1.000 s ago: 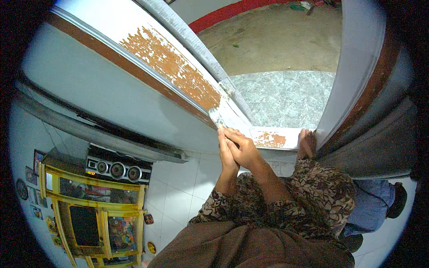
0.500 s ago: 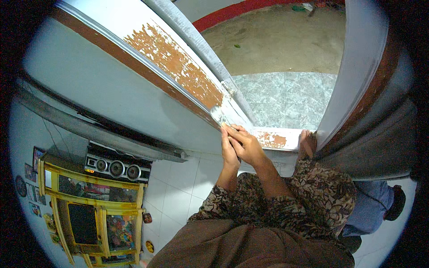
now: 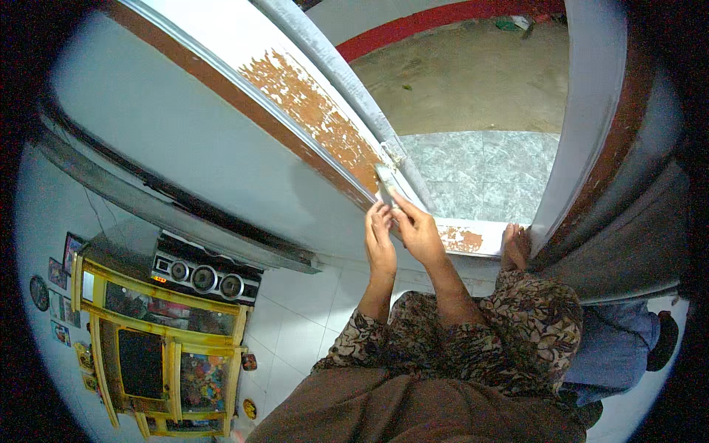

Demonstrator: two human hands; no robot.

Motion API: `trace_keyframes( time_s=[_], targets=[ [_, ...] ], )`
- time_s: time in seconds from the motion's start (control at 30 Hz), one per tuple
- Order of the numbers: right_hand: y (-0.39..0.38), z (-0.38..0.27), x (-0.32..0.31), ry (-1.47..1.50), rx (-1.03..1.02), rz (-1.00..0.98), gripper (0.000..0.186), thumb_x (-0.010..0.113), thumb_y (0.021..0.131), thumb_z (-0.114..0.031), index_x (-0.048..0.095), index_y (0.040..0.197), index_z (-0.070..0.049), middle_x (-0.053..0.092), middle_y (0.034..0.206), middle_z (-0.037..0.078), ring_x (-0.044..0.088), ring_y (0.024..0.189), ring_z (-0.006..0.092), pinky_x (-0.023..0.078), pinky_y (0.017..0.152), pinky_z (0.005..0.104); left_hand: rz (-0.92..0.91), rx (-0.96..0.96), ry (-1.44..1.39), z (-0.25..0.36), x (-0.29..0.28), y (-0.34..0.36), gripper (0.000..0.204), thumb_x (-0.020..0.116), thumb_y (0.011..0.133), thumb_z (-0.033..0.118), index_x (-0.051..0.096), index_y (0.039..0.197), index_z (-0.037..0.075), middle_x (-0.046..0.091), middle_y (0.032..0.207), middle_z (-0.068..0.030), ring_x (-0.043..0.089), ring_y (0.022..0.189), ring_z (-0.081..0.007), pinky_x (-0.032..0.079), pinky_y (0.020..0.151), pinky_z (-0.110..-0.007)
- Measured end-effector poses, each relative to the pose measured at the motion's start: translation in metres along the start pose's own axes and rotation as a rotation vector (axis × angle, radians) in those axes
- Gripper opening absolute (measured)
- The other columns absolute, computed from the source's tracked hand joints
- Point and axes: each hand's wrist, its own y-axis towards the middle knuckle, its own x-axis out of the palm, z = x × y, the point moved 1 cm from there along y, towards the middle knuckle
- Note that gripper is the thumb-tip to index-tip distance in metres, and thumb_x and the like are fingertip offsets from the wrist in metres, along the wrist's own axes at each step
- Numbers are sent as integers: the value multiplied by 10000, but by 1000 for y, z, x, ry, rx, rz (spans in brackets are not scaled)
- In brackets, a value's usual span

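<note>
Flaking white doorframe (image 3: 314,107) shows brown; right grip (image 3: 419,235) clasps a flat, pale tool (image 3: 383,179); left grip (image 3: 380,240) unclear.

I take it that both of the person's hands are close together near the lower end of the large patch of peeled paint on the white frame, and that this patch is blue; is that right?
Not quite: in the head view the large patch of peeled paint on the white frame is orange-brown, not blue. The rest stands.
</note>
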Motion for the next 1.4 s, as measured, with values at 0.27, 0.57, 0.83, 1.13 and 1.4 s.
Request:
trace_keyframes(
  time_s=[0.27,0.57,0.83,1.13,1.4],
  targets=[
    [-2,5,15,459,170,209,413,480,1015,-217,464,1424,-160,502,641,-5,437,430,54,381,354,226,-270,1076,1333,67,-14,39,483,560,884,243,525,1286,-23,526,1332,-166,402,1330,-331,155,1158,-531],
    [-4,-9,43,544,221,455,486,439,1028,-261,327,1491,-163,508,667,23,462,411,75,377,297,236,-582,1237,2116,113,-21,95,586,489,919,433,497,1345,31,436,1434,-156,319,1384,-322,115,1184,-516],
    [16,-5,64,391,17,455,500,440,1034,-271,309,1499,-144,495,637,4,479,453,68,402,355,218,-246,1363,1950,194,-34,125,526,562,883,399,546,1299,78,483,1398,-128,362,1363,-273,145,1179,-501],
    [18,-12,4,-149,-194,123,433,617,914,-225,560,1339,-167,591,1305,139,568,1204,278,433,999,350,-20,1485,1708,219,-18,145,258,595,859,262,690,1015,80,651,1155,-80,542,1179,-217,231,1141,-469],
    [12,0,-2,-212,-56,50,375,699,864,-255,652,1236,-236,690,1047,160,674,943,276,506,832,339,162,1626,1329,249,-1,173,200,634,823,255,614,653,151,656,678,-13,643,736,-156,399,905,-366]
  ],
)
